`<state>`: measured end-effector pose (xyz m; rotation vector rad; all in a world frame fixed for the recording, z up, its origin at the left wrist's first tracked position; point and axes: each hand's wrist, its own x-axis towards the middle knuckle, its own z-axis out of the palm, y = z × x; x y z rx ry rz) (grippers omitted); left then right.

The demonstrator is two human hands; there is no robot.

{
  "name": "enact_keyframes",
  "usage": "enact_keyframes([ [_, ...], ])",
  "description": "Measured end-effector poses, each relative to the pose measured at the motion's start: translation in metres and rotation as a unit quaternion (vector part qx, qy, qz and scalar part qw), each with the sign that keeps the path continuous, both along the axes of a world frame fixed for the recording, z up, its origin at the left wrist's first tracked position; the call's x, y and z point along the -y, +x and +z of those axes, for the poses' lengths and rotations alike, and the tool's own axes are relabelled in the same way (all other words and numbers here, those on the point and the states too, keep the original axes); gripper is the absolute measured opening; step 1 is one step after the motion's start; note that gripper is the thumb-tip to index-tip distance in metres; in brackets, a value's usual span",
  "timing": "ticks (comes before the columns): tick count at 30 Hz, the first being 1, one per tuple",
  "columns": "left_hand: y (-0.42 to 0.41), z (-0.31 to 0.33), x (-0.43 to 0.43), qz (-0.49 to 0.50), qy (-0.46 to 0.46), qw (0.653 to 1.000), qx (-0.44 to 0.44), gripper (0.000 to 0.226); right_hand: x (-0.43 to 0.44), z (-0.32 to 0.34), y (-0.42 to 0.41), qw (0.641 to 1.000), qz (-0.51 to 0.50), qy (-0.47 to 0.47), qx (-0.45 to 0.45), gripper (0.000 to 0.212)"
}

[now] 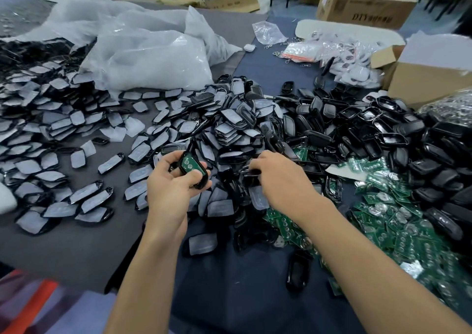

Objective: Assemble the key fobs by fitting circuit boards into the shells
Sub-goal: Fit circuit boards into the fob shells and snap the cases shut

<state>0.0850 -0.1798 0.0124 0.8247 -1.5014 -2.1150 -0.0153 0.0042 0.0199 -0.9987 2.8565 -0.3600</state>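
Note:
My left hand (171,184) grips a black key fob shell (201,182) with a green circuit board (192,166) lying in it, thumb pressing on the board's lower end. My right hand (279,178) reaches into the central pile and pinches another black shell piece (249,171) with its fingertips. A heap of green circuit boards (398,221) lies to the right of my right forearm. Black shell halves (383,132) are piled at the right, and film-covered shell fronts (63,129) spread over the left and centre.
White plastic bags (143,53) lie at the back left. Cardboard boxes (434,78) stand at the right edge and far back. Bagged finished fobs and key rings (339,53) lie at the back right. A single film-covered shell (203,243) lies between my forearms.

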Motion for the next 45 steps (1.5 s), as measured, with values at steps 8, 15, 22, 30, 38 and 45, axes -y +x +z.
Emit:
enact_keyframes([
  [8,0.0,0.0,-0.015,-0.015,-0.003,1.0,0.0,0.041,-0.025,-0.003,0.009,0.97,-0.129,-0.163,0.125,0.052],
  [15,-0.002,0.0,-0.023,-0.025,0.001,1.0,-0.015,0.04,-0.033,-0.007,0.009,0.961,-0.16,-0.19,0.121,0.058],
  [22,-0.002,0.003,-0.023,-0.024,-0.008,1.0,-0.015,0.041,-0.022,0.0,0.019,0.976,-0.196,-0.09,0.038,0.031],
  [30,-0.004,0.005,-0.028,-0.043,-0.017,0.999,-0.014,0.04,-0.008,-0.01,0.032,0.956,-0.247,-0.096,0.125,0.023],
  [38,-0.002,0.003,-0.027,-0.038,-0.008,0.999,-0.014,0.041,-0.013,-0.012,0.034,0.962,-0.221,-0.084,0.139,0.017],
  [45,0.0,0.004,-0.026,-0.033,-0.001,0.999,-0.006,0.04,-0.025,-0.013,0.028,0.945,-0.247,-0.147,0.157,0.015],
])
